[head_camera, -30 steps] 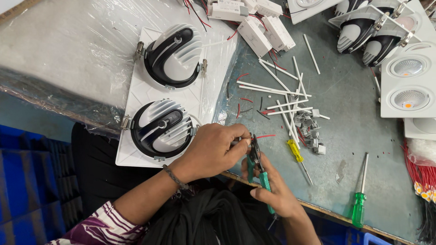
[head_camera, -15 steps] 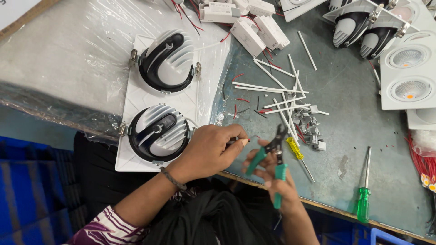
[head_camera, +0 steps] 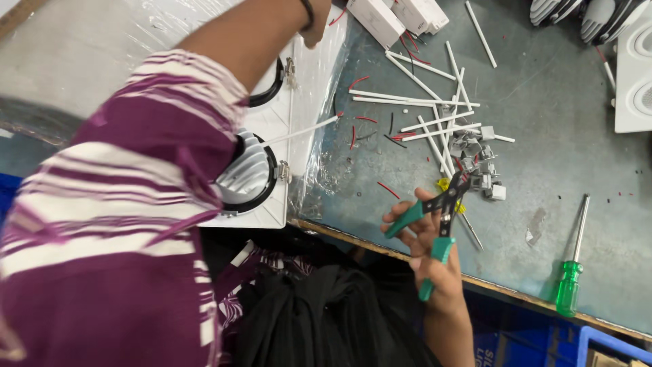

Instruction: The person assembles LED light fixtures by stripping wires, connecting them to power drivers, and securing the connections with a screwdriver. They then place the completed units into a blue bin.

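My right hand (head_camera: 435, 261) holds green-handled black pliers (head_camera: 441, 207) over the table's front edge, with the handles spread. My left arm in a purple-and-white striped sleeve reaches across the view to the far side. My left hand (head_camera: 318, 30) is at the top edge, mostly cut off, so I cannot tell whether it holds anything. Under the arm lies a white twin-downlight plate (head_camera: 275, 204) with a silver-finned lamp (head_camera: 248, 173). A thin white sleeved wire with a red tip (head_camera: 302, 130) rests across the plate's edge.
Several white tubes (head_camera: 421, 102), red wire scraps and small grey connectors (head_camera: 475, 173) litter the grey table. A green screwdriver (head_camera: 569, 285) lies front right, a yellow one (head_camera: 445, 183) behind the pliers. White boxes (head_camera: 377, 20) and more fixtures (head_camera: 635, 75) sit at the back.
My left hand left the spot beside the pliers and reached far up past the downlight plate. The right hand keeps the pliers, whose handles have spread. The view has shifted closer.
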Action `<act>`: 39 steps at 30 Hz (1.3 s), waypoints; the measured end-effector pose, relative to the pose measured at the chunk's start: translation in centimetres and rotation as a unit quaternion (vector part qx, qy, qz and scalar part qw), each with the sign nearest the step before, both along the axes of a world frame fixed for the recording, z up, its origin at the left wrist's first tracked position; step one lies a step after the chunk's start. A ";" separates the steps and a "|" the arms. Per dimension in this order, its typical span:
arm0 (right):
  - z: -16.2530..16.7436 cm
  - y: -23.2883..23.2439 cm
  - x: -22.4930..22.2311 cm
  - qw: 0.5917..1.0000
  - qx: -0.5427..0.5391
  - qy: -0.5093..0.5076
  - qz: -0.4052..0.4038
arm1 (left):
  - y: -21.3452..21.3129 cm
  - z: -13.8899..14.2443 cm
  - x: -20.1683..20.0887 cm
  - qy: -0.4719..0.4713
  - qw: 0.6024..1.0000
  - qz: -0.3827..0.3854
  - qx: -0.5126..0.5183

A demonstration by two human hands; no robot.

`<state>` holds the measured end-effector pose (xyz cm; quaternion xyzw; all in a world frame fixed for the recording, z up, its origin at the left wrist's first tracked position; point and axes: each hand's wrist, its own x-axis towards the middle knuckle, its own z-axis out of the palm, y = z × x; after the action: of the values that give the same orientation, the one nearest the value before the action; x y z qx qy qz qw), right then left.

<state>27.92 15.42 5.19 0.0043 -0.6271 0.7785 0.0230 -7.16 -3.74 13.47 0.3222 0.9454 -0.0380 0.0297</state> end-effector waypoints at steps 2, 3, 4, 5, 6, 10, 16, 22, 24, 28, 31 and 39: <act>-0.2 0.2 0.8 1.000 0.001 -0.024 -0.004 | 1.1 -1.2 0.4 -0.012 0.999 0.006 -0.037; -0.3 0.4 1.1 0.999 0.002 -0.035 -0.006 | 1.4 -1.3 0.3 -0.016 0.999 0.009 -0.045; -0.5 0.8 1.3 0.999 -0.002 -0.036 -0.007 | 1.5 -1.6 0.4 -0.019 0.999 0.002 -0.027; -0.7 1.2 1.5 0.999 -0.006 -0.035 -0.008 | 1.4 -1.5 0.5 -0.021 1.000 -0.009 0.001; -0.9 1.6 1.6 0.999 -0.011 -0.034 -0.010 | 1.2 -1.5 0.8 -0.022 0.999 -0.028 0.038; -2.0 2.7 1.3 0.999 -0.025 -0.031 -0.004 | 0.3 -2.0 2.1 -0.198 0.932 -0.071 0.295; -2.3 2.1 -1.6 0.998 -0.011 0.007 0.067 | 0.3 -3.8 7.5 -0.104 0.894 -0.103 0.424; -1.2 1.5 -5.0 0.995 0.009 0.014 0.100 | -0.9 -3.0 14.4 -0.083 0.871 -0.045 0.482; -0.9 1.3 -5.5 0.993 0.016 0.017 0.112 | -0.8 -3.4 16.4 -0.026 0.846 -0.054 0.530; -0.4 1.2 -5.8 0.992 0.040 0.005 0.121 | 0.5 -5.1 18.4 0.066 0.849 -0.025 0.524; 0.6 1.7 -6.1 0.987 0.102 -0.026 0.124 | 1.4 -5.8 18.2 0.085 0.820 -0.043 0.564; 3.7 3.6 -8.0 0.961 0.245 -0.051 0.116 | 0.9 -4.6 16.6 -0.118 0.772 0.038 0.624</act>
<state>19.93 19.01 8.91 0.0429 -0.7939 0.5979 -0.1018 9.40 -2.85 8.87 0.2354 0.7621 0.5996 -0.0653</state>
